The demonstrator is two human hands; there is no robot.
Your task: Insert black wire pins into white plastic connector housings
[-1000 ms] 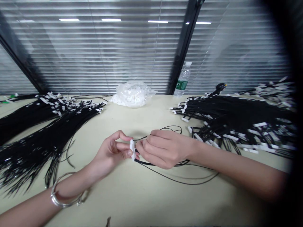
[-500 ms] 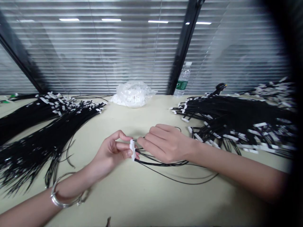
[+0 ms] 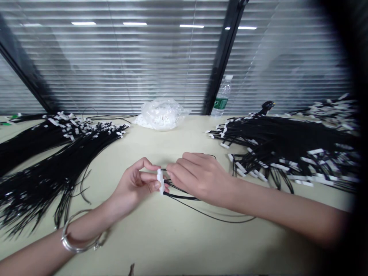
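My left hand (image 3: 141, 180) pinches a white plastic connector (image 3: 160, 181) upright between thumb and fingers, over the middle of the table. Several thin black wires (image 3: 182, 197) come out of the connector's right side and run under my right hand. Just right of the connector, my right hand (image 3: 198, 174) is closed, its fingertips around a black wire (image 3: 164, 170) at the connector's upper end. The back of that hand hides most of the grip. One loose wire curves below it across the tabletop.
Bundles of black wires (image 3: 57, 165) with white connectors lie on the left. A larger heap of wired connectors (image 3: 287, 134) covers the right side. At the back are a clear plastic bag (image 3: 162, 114) of small white parts and a water bottle (image 3: 221, 99), before window blinds (image 3: 129, 65).
My right hand has turned slightly and its wrist has dropped a little, covering more of the wires. My left hand and the connector have barely moved.
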